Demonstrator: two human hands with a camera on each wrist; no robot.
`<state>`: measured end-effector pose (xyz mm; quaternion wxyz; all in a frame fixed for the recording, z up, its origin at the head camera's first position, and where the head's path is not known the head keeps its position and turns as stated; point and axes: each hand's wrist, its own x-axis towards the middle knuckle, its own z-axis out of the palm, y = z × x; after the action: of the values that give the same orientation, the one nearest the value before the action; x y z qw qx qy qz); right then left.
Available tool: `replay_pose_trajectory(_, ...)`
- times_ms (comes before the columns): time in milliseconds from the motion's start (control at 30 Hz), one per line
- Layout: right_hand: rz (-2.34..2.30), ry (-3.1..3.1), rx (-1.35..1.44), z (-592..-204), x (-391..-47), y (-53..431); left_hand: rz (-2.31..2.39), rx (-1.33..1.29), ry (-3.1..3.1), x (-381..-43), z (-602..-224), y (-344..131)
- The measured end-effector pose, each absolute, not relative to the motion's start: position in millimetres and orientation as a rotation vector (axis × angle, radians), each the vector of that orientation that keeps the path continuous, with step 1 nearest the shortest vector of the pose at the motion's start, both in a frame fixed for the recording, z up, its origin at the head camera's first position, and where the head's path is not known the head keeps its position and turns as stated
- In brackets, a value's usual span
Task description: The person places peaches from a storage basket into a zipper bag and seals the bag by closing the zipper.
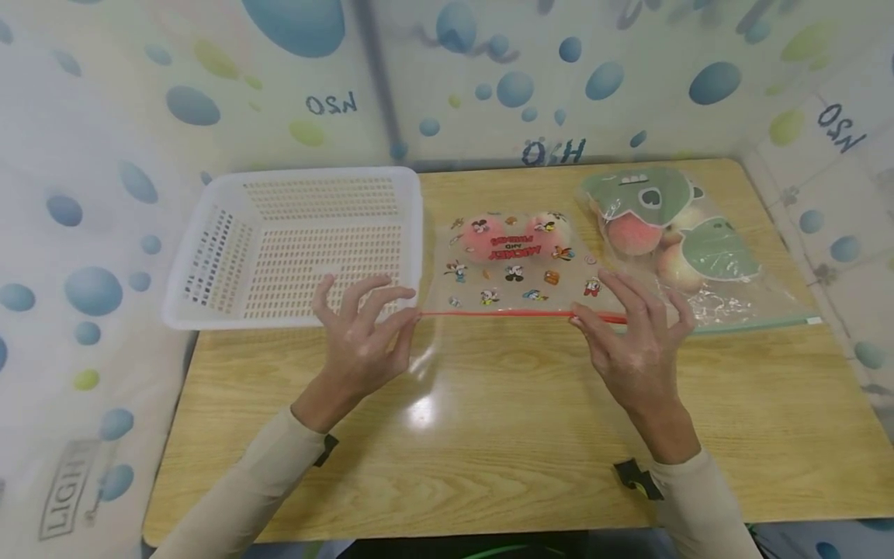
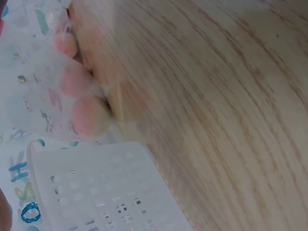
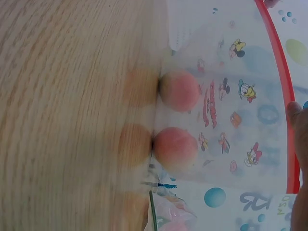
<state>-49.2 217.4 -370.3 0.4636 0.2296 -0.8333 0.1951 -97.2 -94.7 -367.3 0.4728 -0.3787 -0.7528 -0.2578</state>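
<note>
A clear zip bag (image 1: 475,278) printed with cartoon characters has a red zip strip (image 1: 496,314) along its near edge. Two pinkish peaches (image 3: 175,148) lie at the bag's far end, seen through the plastic. My left hand (image 1: 359,341) pinches the strip's left end between thumb and index finger, its other fingers spread over the basket's near rim. Farther right, my right hand (image 1: 639,349) pinches the same strip. In the right wrist view the bag is held up by its red edge, the peaches resting on the table (image 3: 72,120).
A white plastic basket (image 1: 293,321) with a slotted floor stands to the left. At the right lies another clear zip bag (image 1: 740,299) with green cartoon patches and several peaches (image 1: 634,234) inside. A wall covering (image 1: 461,93) with blue dots rises behind the table.
</note>
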Motion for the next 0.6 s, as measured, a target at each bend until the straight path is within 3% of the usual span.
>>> replay_pose_trajectory(600, 0.471, -2.056, 0.508, -374, -45, 230, -0.655, -0.919, -1.876, -96, -371, -95)
